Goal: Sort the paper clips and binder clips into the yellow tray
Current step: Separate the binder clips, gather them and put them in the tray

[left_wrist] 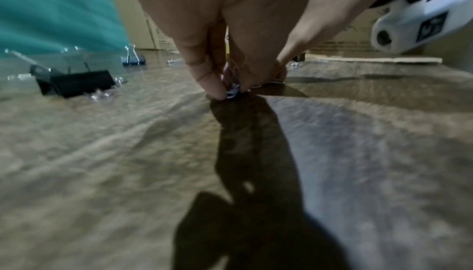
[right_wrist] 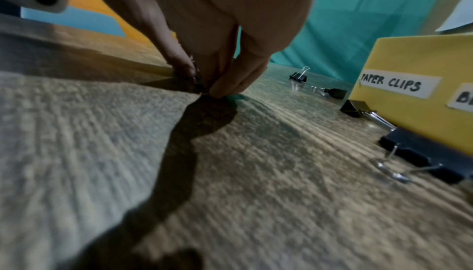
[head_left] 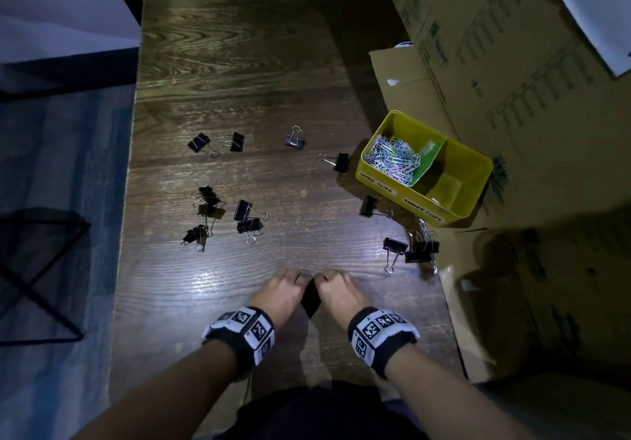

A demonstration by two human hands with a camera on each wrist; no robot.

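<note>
Pinching one small clip [left_wrist: 232,92] off the counter [head_left: 239,64], left hand [head_left: 280,294] and right hand [head_left: 338,294] meet; next, lift it to the yellow tray [head_left: 478,180].

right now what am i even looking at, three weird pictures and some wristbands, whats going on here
There is no machine here: a person works with bare hands, wearing a camera on the head and one on each wrist. The top picture looks down from the head; the other two look along each hand from the wrist.

On the wooden table lie scattered black binder clips. At the right stands a yellow tray with two compartments: one holds coloured paper clips, the other looks nearly empty.

The left hand and right hand meet fingertip to fingertip at the table, pinching something small and shiny, too blurred to name.
</note>
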